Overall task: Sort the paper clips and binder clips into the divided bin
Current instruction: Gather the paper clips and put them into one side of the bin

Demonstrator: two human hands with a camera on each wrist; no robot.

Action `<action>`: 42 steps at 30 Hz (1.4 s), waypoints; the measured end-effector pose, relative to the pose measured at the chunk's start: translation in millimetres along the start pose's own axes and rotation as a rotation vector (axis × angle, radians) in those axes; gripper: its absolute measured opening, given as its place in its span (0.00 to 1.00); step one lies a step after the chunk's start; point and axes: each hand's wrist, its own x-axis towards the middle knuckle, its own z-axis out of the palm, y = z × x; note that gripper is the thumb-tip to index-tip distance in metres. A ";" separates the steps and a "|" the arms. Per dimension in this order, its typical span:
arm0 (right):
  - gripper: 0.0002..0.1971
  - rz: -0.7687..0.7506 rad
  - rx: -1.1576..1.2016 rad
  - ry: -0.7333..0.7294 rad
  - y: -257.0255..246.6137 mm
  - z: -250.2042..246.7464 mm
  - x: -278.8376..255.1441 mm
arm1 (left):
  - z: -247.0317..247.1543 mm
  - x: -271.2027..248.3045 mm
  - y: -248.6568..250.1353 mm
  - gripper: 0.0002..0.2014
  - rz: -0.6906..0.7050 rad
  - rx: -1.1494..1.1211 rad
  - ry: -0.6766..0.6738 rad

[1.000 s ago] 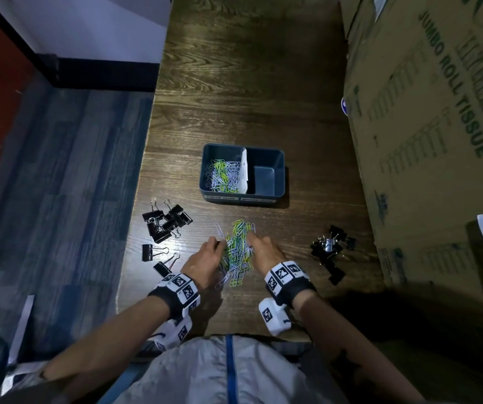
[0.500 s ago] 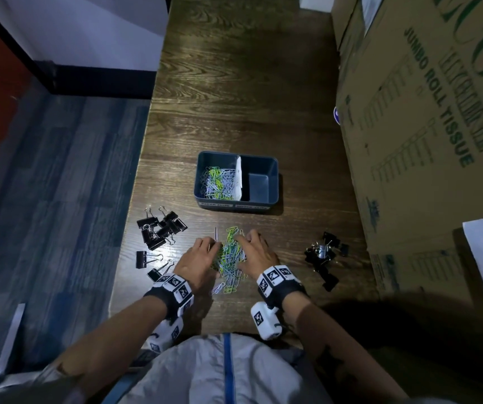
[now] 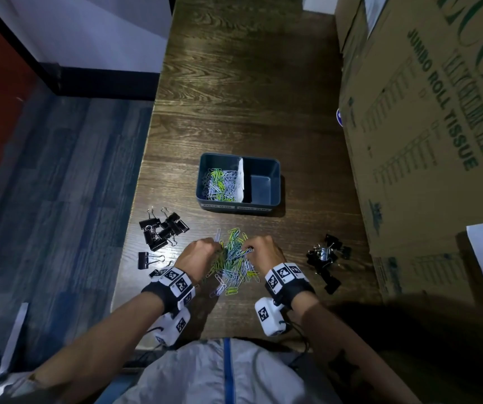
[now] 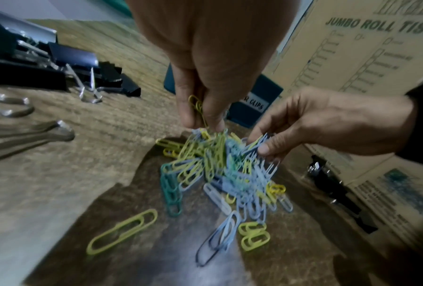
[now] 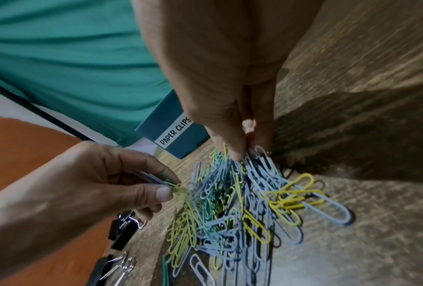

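A pile of coloured paper clips [image 3: 234, 265] lies on the wooden table near its front edge. My left hand [image 3: 215, 247] pinches a few clips at the pile's far left, and in the left wrist view its fingers [image 4: 188, 114] hold yellow ones. My right hand [image 3: 247, 249] pinches clips at the far right of the pile [image 5: 229, 203]. The dark blue divided bin [image 3: 263, 206] stands just beyond. Paper clips [image 3: 219, 182] fill its left compartment, labelled PAPER CLIPS [image 5: 174, 133]. Its right compartment [image 3: 260, 188] is bare. Black binder clips lie in a left group [image 3: 163, 228] and a right group [image 3: 326, 258].
Large cardboard boxes [image 3: 424, 126] wall off the table's right side, close to the right binder clips. The table's left edge [image 3: 135, 228] drops to a blue carpet floor just beside the left binder clips. Bare wood stretches beyond the bin.
Both hands have drawn closer together over the pile and bunched it tighter. Their fingers now pinch clips at its far end instead of resting along its sides.
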 end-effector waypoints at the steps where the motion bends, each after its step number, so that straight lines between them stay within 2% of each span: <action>1: 0.11 0.004 0.002 -0.005 0.4 -1.0 0.1 | -4.2 1.0 0.9 0.12 -0.012 -0.015 -0.014; 3: 0.11 0.015 0.000 -0.011 3.8 -2.8 0.3 | -18.4 0.8 4.4 0.08 0.032 -0.042 0.026; 6: 0.10 0.040 0.028 -0.001 5.9 -13.1 -3.0 | -51.2 0.4 14.2 0.05 0.182 -0.140 0.200; 8: 0.09 0.031 0.046 -0.007 6.0 -20.4 -4.3 | -76.3 9.2 21.1 0.05 0.234 -0.161 0.310; 12: 0.07 -0.026 0.079 -0.001 -5.9 -41.7 -4.9 | -120.5 48.2 32.7 0.05 0.203 -0.154 0.460; 14: 0.07 -0.075 0.098 0.014 -18.6 -58.6 -3.7 | -131.8 67.0 32.9 0.06 0.138 -0.152 0.445; 17: 0.07 -0.139 0.113 0.058 -43.3 -89.9 0.3 | -132.2 79.7 25.5 0.19 0.072 -0.097 0.352; 18: 0.07 -0.156 0.127 0.063 -51.2 -100.4 3.5 | -128.9 79.5 20.9 0.21 0.064 -0.066 0.360; 22: 0.06 -0.220 0.157 0.170 -84.3 -144.1 22.4 | -110.3 54.2 6.3 0.07 0.095 -0.014 0.523; 24: 0.07 -0.223 0.162 0.224 -98.8 -159.5 36.9 | -96.9 36.0 -0.8 0.06 0.106 0.009 0.554; 26: 0.08 -0.209 0.148 0.273 -111.5 -166.0 52.1 | -79.0 19.2 -8.1 0.07 0.087 0.013 0.493; 28: 0.09 -0.201 0.146 0.299 -119.0 -165.7 64.3 | -62.4 4.1 -13.0 0.11 0.053 0.025 0.353; 32: 0.19 -0.200 0.091 0.224 -113.8 -153.1 71.9 | -36.4 -19.8 -19.9 0.13 0.041 0.086 0.149; 36: 0.13 -0.227 0.138 0.248 -93.2 -129.2 57.6 | -18.5 -37.7 -23.6 0.11 0.028 0.098 0.040; 40: 0.05 -0.178 0.066 0.050 -57.8 -79.2 32.9 | -10.4 -50.6 -20.2 0.16 -0.035 0.126 -0.110; 42: 0.11 -0.062 -0.040 -0.118 -37.3 -54.3 20.0 | -9.9 -54.8 -17.5 0.15 -0.058 0.177 -0.205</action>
